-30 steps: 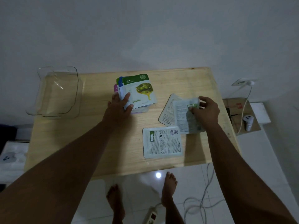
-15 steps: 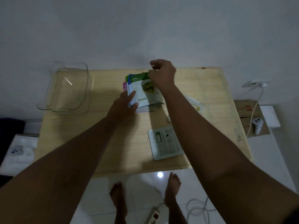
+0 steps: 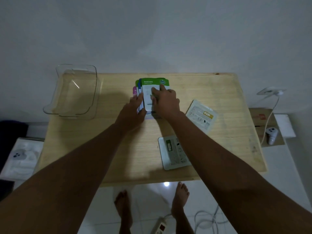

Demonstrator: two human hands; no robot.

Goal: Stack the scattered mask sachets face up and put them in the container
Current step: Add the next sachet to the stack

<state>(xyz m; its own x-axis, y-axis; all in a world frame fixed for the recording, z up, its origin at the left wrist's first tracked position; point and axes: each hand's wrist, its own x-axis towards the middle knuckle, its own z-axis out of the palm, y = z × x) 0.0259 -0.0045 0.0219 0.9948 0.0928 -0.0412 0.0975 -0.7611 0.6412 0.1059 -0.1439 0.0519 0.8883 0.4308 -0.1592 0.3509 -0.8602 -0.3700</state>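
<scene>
- Stack of mask sachets [image 3: 148, 92]: upper centre of frame on the wooden table [image 3: 118, 157]; top sachet face up, green header.
- Left hand [image 3: 133, 110]: fingers spread along the stack's left edge, touching it.
- Right hand [image 3: 166, 102]: open, fingers pressed flat on the top sachet.
- Two loose sachets, face down: one [image 3: 201, 116] right of centre, one [image 3: 172, 152] lower centre.
- Clear container [image 3: 76, 92]: upper left, on the table corner.

face-up sachet stack [image 3: 152, 88], two sachets [image 3: 201, 115] face-down
</scene>
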